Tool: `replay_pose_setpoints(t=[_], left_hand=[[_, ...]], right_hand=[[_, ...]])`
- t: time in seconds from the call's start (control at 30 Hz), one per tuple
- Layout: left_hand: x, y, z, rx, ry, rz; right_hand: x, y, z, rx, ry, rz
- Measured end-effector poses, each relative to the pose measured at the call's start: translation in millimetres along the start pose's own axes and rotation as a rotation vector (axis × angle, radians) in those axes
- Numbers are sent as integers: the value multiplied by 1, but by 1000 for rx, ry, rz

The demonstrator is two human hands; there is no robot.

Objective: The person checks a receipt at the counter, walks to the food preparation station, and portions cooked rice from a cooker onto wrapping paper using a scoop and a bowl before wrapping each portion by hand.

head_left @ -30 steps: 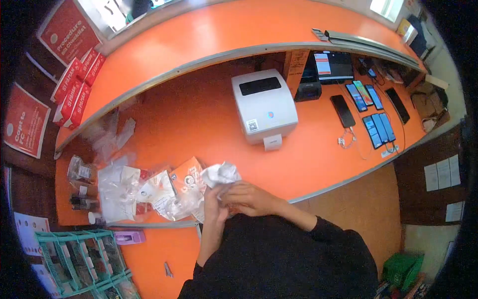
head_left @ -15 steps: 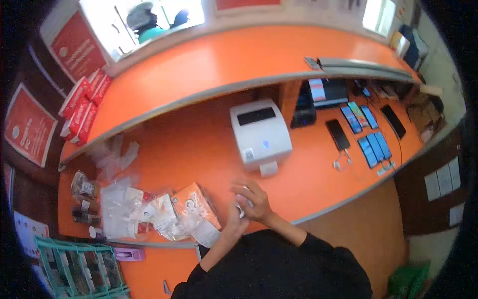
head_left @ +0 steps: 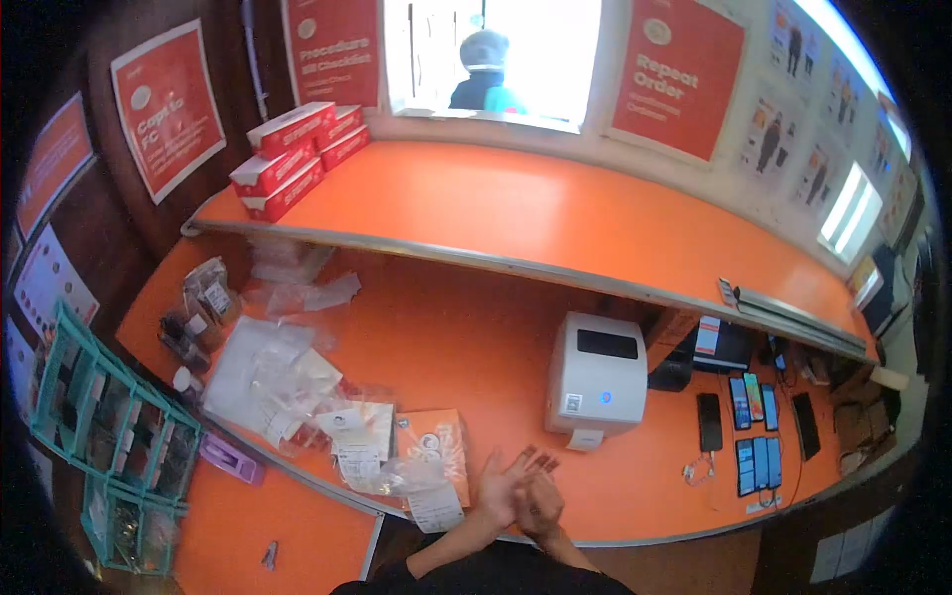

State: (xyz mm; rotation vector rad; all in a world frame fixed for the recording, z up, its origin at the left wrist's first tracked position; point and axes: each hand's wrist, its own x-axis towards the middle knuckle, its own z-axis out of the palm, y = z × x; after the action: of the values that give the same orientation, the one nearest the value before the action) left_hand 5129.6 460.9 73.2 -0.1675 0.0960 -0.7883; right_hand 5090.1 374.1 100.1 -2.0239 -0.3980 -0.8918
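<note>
My left hand is held palm up with its fingers apart, above the front edge of the orange desk. Against it, on its right, is my right hand, with its fingers curled; whatever it holds, if anything, is hidden. Just left of the hands lies an orange-and-white package in clear plastic, beside a paper slip. A white bagged packet lies farther left. The white label printer stands beyond my hands to the right, with a label sticking out.
Clear plastic bags are at the left. Several phones lie at the right. Red boxes sit on the upper shelf. Teal racks and a purple object are at the lower left. A helmeted person is outside the window.
The view has swung up and left, showing more wall and window. The crumpled white piece between my hands is no longer visible. My left hand has opened out.
</note>
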Motion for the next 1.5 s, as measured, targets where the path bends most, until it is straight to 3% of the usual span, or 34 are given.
replay_pose_setpoints(t=[0.03, 0.1, 0.13, 0.17, 0.2, 0.23, 0.33, 0.4, 0.43, 0.6, 0.63, 0.7, 0.8, 0.87, 0.93, 1.0, 1.03, 1.07, 1.17, 1.2, 1.27, 1.3, 1.37, 1.43, 1.5], left_hand=[[-4, 3, 0, 80, 52, -53], [-7, -3, -32, 74, -52, -111], [-7, -6, -46, 85, -142, -174], [-15, -17, -37, 190, 20, -167], [-26, -26, -29, 294, 190, -160], [-34, -29, -59, 99, -70, -237], [-69, -38, -57, 110, 7, -210], [-85, -33, -47, 121, 55, -173], [-88, -30, -44, 122, 64, -152], [-95, -18, -21, 115, 51, -95], [-97, -16, -16, 106, 54, -87], [-95, -21, 1, 106, 23, -70], [-93, -53, 29, 129, 2, -147], [-100, -92, 31, 95, 315, -342], [-100, -155, -41, 161, 341, -444], [-111, -223, -108, -10, 203, -768], [-134, -267, -70, 469, 229, -585], [-151, -304, -84, 476, 232, -644], [-217, -428, -162, 1050, -335, -181], [-250, -457, -172, 1065, -314, -345], [-301, -494, -181, 985, -131, -899], [-321, -509, -177, 962, -38, -1151], [-341, -541, -167, 968, 132, -1579], [-349, -580, -167, 1016, 228, -1827], [-344, -628, -178, 1049, 297, -1944]], right_hand=[[-6, 7, 0, 1, 57, 33], [-21, 16, -6, 314, 129, 504], [-15, 3, -11, 295, 121, 586], [-10, -10, -16, 275, 113, 668], [-20, -5, -21, 287, 82, 661], [-33, -1, -23, 297, 50, 653], [-60, -19, -4, -98, -109, 436], [-90, -23, 15, 580, 350, 1155], [-81, -33, 24, 575, 355, 1144], [-8, -149, 44, -109, -11, 371], [-8, -154, 42, -112, 25, 379], [-15, -164, 26, -444, -99, 168], [-69, -162, -5, -384, -39, 348], [-109, -166, -33, -349, 44, 467], [-142, -177, -72, -339, 239, 572], [-187, -193, -117, -353, 457, 665], [-213, -203, -140, -372, 567, 704], [-241, -215, -161, -393, 678, 742], [-337, -258, -228, -495, 985, 830], [-369, -274, -246, -553, 1061, 849], [-432, -308, -275, -726, 1044, 816], [-463, -327, -288, -806, 910, 939], [-493, -350, -302, -550, 1252, 1098], [-518, -360, -329, -572, 1433, 1098], [-553, -358, -374, -591, 1619, 1005]])
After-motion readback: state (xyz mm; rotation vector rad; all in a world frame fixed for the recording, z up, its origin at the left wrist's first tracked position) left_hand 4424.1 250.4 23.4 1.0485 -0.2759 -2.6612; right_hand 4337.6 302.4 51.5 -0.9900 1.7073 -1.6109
